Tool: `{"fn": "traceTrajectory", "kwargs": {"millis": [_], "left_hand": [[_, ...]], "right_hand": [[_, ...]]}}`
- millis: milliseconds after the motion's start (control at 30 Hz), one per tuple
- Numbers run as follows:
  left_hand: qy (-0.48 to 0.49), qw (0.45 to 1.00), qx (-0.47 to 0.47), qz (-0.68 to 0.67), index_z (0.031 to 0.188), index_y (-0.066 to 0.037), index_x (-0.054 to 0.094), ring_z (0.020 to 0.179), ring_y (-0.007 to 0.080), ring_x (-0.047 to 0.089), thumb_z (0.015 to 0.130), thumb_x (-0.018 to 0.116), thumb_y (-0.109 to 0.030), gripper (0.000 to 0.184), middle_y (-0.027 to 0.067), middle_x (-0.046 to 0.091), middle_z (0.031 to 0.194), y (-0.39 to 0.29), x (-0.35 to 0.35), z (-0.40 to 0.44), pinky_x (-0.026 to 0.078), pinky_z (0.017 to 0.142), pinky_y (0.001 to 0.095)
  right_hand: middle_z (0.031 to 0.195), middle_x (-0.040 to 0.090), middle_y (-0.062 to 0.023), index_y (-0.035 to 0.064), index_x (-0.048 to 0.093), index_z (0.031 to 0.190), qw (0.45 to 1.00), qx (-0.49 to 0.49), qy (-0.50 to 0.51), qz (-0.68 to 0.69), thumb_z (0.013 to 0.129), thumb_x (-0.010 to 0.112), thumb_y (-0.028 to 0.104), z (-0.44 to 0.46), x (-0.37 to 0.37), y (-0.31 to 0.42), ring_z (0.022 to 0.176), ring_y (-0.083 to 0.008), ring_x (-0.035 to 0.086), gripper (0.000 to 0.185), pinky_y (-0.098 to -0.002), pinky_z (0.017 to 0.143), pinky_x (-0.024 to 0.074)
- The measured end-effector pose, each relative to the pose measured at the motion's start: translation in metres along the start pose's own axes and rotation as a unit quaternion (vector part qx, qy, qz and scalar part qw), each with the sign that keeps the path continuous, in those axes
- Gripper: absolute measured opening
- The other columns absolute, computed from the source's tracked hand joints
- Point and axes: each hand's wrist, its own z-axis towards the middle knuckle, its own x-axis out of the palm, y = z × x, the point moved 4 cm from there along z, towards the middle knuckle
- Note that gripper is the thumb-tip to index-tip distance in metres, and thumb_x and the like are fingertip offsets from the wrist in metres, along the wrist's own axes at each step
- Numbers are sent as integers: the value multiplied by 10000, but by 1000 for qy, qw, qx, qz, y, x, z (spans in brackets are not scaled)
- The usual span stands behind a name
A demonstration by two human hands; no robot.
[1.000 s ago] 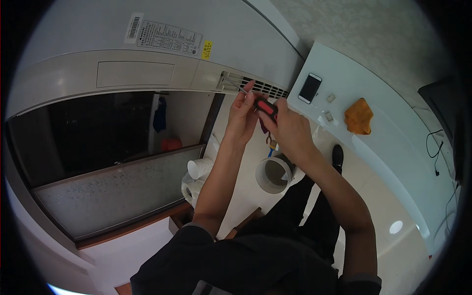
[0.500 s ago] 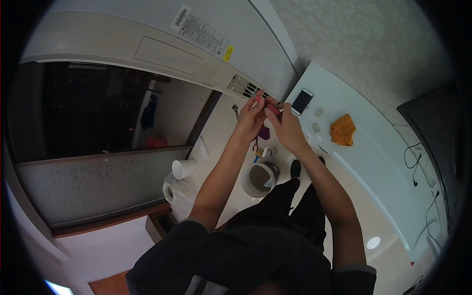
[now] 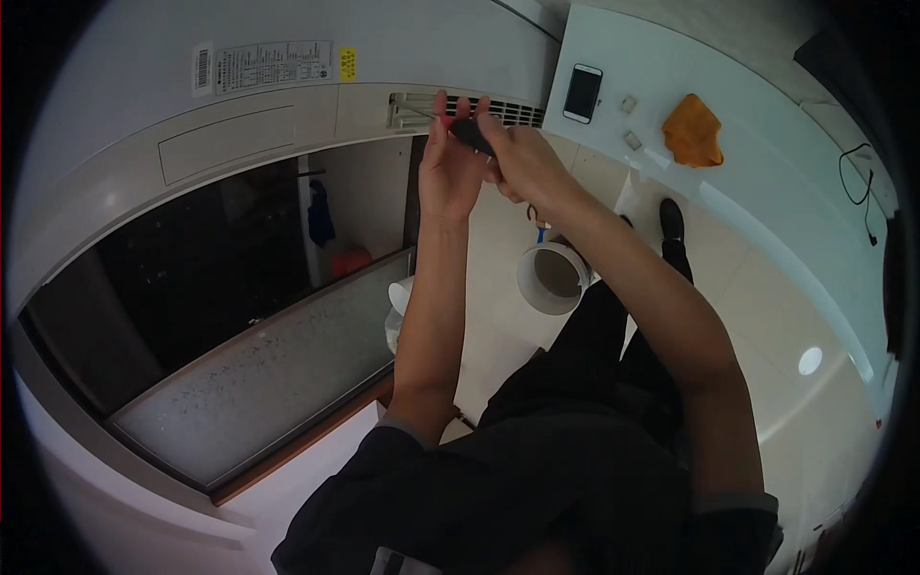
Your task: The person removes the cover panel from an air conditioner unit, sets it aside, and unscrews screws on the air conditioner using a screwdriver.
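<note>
My right hand (image 3: 517, 158) is closed around the black handle of a screwdriver (image 3: 471, 137), which has a red part near its front. Its thin shaft points left towards the slatted grille (image 3: 522, 116) of a large white appliance; whether the tip touches is unclear. Beside it, my left hand (image 3: 448, 177) is raised with fingers stretched up and apart behind the screwdriver, the thumb close to the red part. Part of the grille is hidden behind my fingers.
A white shelf (image 3: 632, 57) on the right bears a phone (image 3: 583, 93), two small pale pieces (image 3: 630, 122) and an orange cloth (image 3: 692, 132). On the floor below stands a bucket (image 3: 527, 281), with a blue-handled tool beside it. A glass panel (image 3: 259, 383) is at left.
My view has turned and the hands now appear higher, nearer the grille. The screwdriver's black handle shows more clearly, with its shaft pointing left. My left fingers have stretched upward.
</note>
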Motion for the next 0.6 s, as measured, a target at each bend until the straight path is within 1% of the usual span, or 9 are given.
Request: {"fn": "traceTrajectory", "kwargs": {"millis": [67, 100, 133, 233, 267, 333, 467, 533, 600], "left_hand": [[7, 1000, 1, -20, 1244, -100, 441, 1005, 197, 547, 912, 542, -188, 358, 68, 575, 1008, 4, 0, -1, 464, 849, 334], [9, 1000, 6, -12, 1249, -96, 438, 1043, 210, 537, 914, 536, -178, 358, 72, 572, 1041, 4, -4, 3, 454, 872, 341], [12, 1000, 11, -4, 1254, -93, 435, 1082, 223, 526, 916, 529, -168, 359, 76, 568, 1073, 5, -9, 6, 443, 894, 348], [-14, 999, -4, 30, 1270, -79, 418, 1129, 238, 503, 918, 519, -153, 373, 76, 556, 1111, 9, -9, 13, 422, 947, 361], [-17, 999, -9, 34, 1270, -79, 418, 1129, 238, 503, 918, 519, -153, 373, 76, 556, 1111, 9, -8, 10, 422, 947, 361], [24, 997, -38, -64, 1275, -71, 412, 1143, 254, 495, 920, 512, -147, 376, 88, 550, 1130, 7, 12, 4, 396, 993, 380], [25, 999, -8, 33, 1298, -69, 386, 1155, 271, 486, 925, 497, -137, 396, 102, 543, 1146, 5, -10, 8, 376, 1017, 395], [-3, 1000, -6, 9, 1329, -69, 347, 1179, 269, 470, 927, 486, -119, 428, 109, 533, 1182, 3, -9, 13, 376, 1020, 390], [5, 1000, -25, -7, 1333, -70, 339, 1162, 250, 482, 926, 494, -129, 439, 101, 535, 1179, 1, 8, 5, 391, 1006, 377]], "right_hand": [[645, 573, -130, -15, 465, 922, 999, 12, 30, 22, 882, 472, 515, 0, -3, -4, 533, -246, 591, 531, -325, 446, 427], [615, 555, -111, -12, 477, 891, 972, -136, -109, -157, 890, 442, 530, -9, -7, 6, 503, -211, 566, 543, -306, 419, 398], [586, 536, -93, -8, 489, 861, 873, -273, -239, -326, 897, 412, 545, -21, -8, 17, 473, -177, 541, 560, -286, 391, 369], [620, 562, -111, -19, 487, 887, 744, -396, -271, -465, 900, 413, 540, -27, -9, 21, 526, -204, 578, 564, -294, 416, 397], [620, 562, -111, -19, 487, 887, 748, -392, -272, -461, 900, 413, 540, -23, -14, 22, 526, -204, 578, 564, -294, 416, 397], [710, 595, -155, -24, 463, 950, 972, -134, 15, -192, 908, 428, 497, 0, -19, 6, 656, -279, 626, 524, -311, 475, 445], [651, 569, -141, -28, 475, 955, 937, -186, -143, -260, 942, 384, 445, -16, -14, 5, 581, -277, 605, 482, -333, 486, 443], [662, 556, -153, -37, 465, 1013, 764, -367, -241, -472, 945, 401, 383, -25, -7, 15, 554, -287, 593, 431, -369, 529, 450], [703, 562, -160, -38, 441, 1051, 824, -350, -168, -413, 928, 440, 354, -10, -11, 13, 562, -290, 597, 411, -382, 539, 461]]}}
